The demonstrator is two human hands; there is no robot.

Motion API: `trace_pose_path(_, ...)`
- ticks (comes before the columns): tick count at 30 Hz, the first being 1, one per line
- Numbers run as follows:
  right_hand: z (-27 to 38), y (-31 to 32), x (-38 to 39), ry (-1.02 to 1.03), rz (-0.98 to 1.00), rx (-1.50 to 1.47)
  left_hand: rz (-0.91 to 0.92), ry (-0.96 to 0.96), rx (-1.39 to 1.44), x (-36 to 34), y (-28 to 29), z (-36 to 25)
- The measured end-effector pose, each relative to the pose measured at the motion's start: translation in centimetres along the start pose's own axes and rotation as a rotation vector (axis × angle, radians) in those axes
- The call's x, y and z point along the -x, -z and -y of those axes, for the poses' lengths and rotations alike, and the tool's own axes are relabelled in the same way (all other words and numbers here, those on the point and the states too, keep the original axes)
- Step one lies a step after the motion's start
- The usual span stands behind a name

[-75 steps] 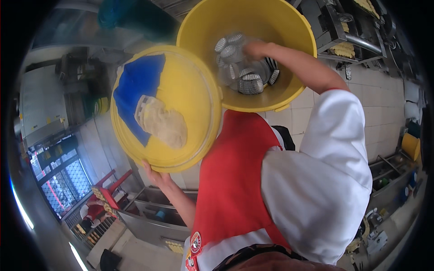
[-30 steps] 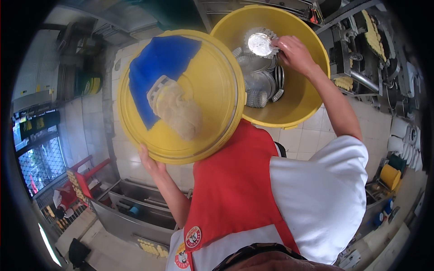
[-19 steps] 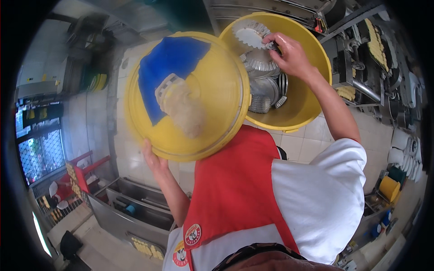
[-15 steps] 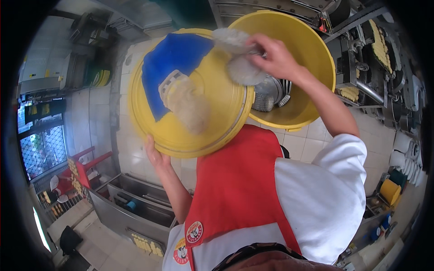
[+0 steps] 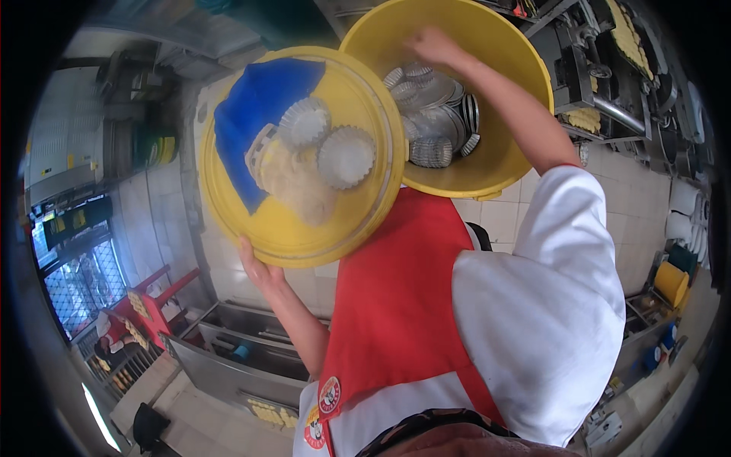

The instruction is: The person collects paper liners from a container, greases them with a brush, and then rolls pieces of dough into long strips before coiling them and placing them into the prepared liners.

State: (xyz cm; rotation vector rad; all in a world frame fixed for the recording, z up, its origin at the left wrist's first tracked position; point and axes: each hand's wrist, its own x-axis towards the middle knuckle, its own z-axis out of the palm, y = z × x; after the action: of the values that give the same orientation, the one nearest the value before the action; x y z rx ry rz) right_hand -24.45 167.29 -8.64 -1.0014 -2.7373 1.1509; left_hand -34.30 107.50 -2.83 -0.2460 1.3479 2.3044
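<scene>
The right grip (image 5: pixel 434 44) is in over the yellow tub (image 5: pixel 495 167), fingers apparently curled, and with that blur I can't tell whether it holds anything. The left grip (image 5: pixel 261 273) has the near rim of the yellow lid (image 5: pixel 358 99), and that looks like its only hold. The tub gapes around the right grip; the lid spreads up and away from the left one, its right side overlapping the tub. Here's the danger: held from one edge, the lid could tip if that wrist sags or the tub's edge knocks it. Beyond the left grip, the blue sheet (image 5: pixel 247 110) could slide, and so could the pale lump (image 5: pixel 312 202) beside it. Smaller, and likelier to skid, are two fluted tins, an upper one (image 5: pixel 304 122) and a lower one (image 5: pixel 346 157), well apart from both grips. More tins (image 5: pixel 431 153) lie toward the wearer from the right grip, loosely stacked; a careless brush could topple them. And the pose: right arm stretched forward, its forearm angling in over the tub's rim; left forearm rising from below, elbow bent, hand under the lid's lower left edge.
</scene>
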Motion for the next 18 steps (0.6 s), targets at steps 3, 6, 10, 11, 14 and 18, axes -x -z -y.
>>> trace_pose_path(3, -10.2, -5.3, -1.3, -0.445, 0.295, 0.243, -0.012, 0.009, -0.014, 0.0, 0.2, -0.2)
trace_pose_path(6, -18.1, -11.3, -1.0, -0.479, 0.240, 0.278, 0.007, 0.017, 0.000, -0.3, -1.6, -0.7)
trace_pose_path(10, -17.1, -14.7, 0.2, -0.557, 0.275, 0.208, -0.022, 0.016, 0.014, 0.4, 0.2, -0.8)
trace_pose_path(11, -15.8, -14.6, 0.2, -0.727, 0.177, -0.029, -0.032, 0.015, 0.014, 0.5, 0.2, -0.7)
trace_pose_path(14, -15.0, -14.2, 0.9, -0.858, 0.033, -0.246, -0.026, 0.034, 0.015, 0.6, -0.4, -0.9)
trace_pose_path(18, -14.7, -14.1, 0.7, -0.853, -0.118, -0.278, -0.007, 0.022, -0.004, 0.8, -1.6, -1.0)
